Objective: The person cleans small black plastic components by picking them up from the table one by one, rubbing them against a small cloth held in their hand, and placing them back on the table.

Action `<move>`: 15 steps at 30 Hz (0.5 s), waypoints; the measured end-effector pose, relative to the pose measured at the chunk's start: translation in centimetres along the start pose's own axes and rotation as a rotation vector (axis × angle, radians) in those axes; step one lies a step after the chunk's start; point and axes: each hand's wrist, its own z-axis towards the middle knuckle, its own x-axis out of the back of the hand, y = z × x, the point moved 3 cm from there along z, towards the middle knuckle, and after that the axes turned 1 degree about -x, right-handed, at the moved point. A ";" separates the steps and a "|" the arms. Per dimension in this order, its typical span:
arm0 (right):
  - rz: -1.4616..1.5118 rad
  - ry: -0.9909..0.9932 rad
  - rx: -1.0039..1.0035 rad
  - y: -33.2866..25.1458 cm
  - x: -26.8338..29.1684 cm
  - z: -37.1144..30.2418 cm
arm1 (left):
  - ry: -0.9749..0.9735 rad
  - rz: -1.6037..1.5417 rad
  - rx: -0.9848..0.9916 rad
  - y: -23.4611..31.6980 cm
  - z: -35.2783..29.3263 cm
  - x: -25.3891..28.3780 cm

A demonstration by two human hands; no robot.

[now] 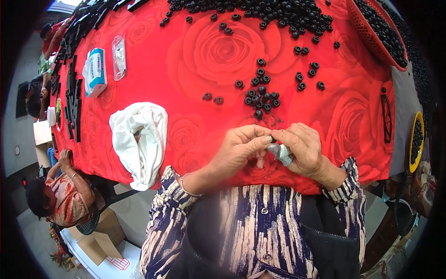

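Note:
My left hand (242, 147) and my right hand (298, 148) meet near the front edge of the table. Between their fingertips is a small black piece (273, 138), mostly hidden by the fingers. The left thumb and forefinger pinch it, with the right fingers closed against it. Something grey and whitish, like a wrap or scrap of cloth (284, 156), shows under the right fingers; I cannot tell whether it is worn or held. Just beyond my hands lies a loose cluster of small round black parts with holes (262, 98). Dark crumbs (275, 122) dot the tablecloth there.
A red rose-patterned cloth (195, 60) covers the table. More black parts (260, 11) are heaped at the far side, with others in a red basket (378, 32). At left are a white cloth (139, 135), tissue pack (95, 73), black strips (72, 102) and other people. Glasses (386, 116) lie right.

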 end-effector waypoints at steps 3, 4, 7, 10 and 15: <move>-0.029 0.009 -0.006 0.1 0.1 0.0 | 0.046 0.069 -0.044 0.7 -0.1 -0.2; -0.042 0.001 -0.014 0.2 0.0 -0.1 | 0.046 0.075 -0.045 1.1 -0.1 -0.3; -0.087 -0.046 -0.079 0.5 0.1 0.3 | 0.421 0.697 -0.354 3.8 -0.6 0.6; -0.058 -0.007 -0.089 1.1 0.1 0.1 | 0.542 1.052 -0.539 5.1 -0.2 2.8; -0.072 -0.050 -0.131 1.2 0.3 0.0 | 0.612 1.444 -0.882 6.2 -0.5 1.1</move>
